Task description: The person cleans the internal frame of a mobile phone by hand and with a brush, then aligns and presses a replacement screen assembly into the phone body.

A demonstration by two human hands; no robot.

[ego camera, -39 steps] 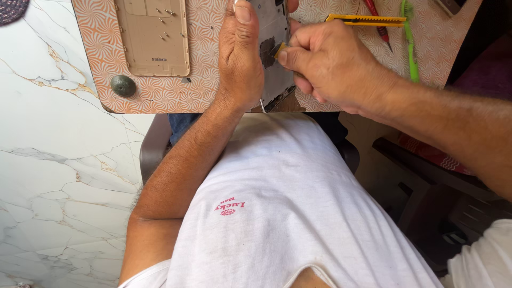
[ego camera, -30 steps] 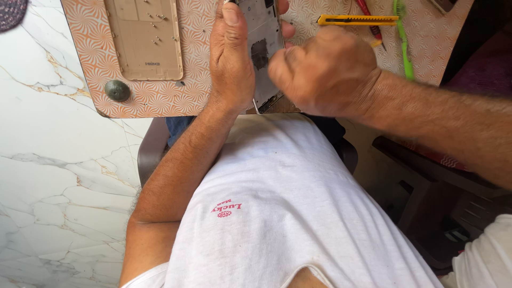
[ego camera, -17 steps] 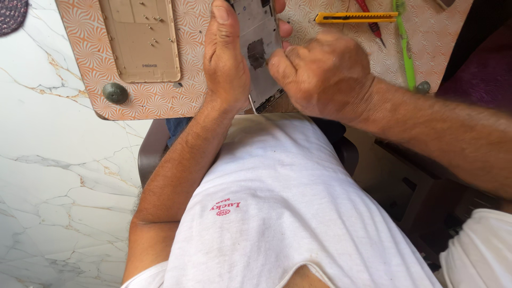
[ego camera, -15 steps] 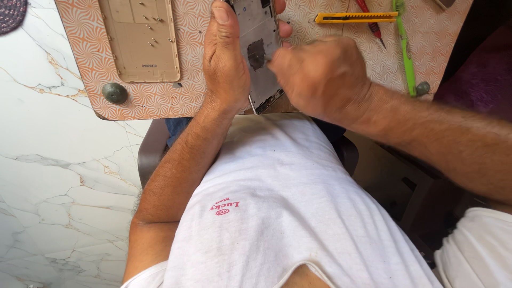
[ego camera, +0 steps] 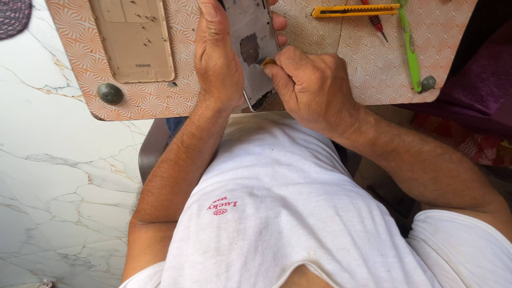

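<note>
On top of the patterned board [ego camera: 368, 58], near its front edge: an opened phone [ego camera: 252, 48], inner side up, grey with a dark patch in the middle, lower end reaching just past the board's edge. Gripped by the left hand [ego camera: 216, 58], thumb laid along the phone's left side, fingertips [ego camera: 277, 22] curled round the right side. Right hand [ego camera: 312, 85] closed in a pinch on a small yellowish tool [ego camera: 268, 62], its tip touching the phone's right part beside the dark patch; kind of tool too hidden to tell. Left of the phone, flat on the board: a beige back cover [ego camera: 133, 37] with a few tiny screws lying on it. Just below that, near the board's corner, a round grey knob [ego camera: 110, 93]. Further right, along the far edge, a yellow cutter [ego camera: 354, 10]; beside it a red-handled screwdriver [ego camera: 372, 18], tip pointing down-right; then a green stick [ego camera: 409, 48] running top to bottom, ending by a second grey knob [ego camera: 428, 82]. Under the board, a white shirt [ego camera: 288, 213] and both bare forearms. Marble floor [ego camera: 53, 186] at left, purple cloth [ego camera: 480, 90] at right.
</note>
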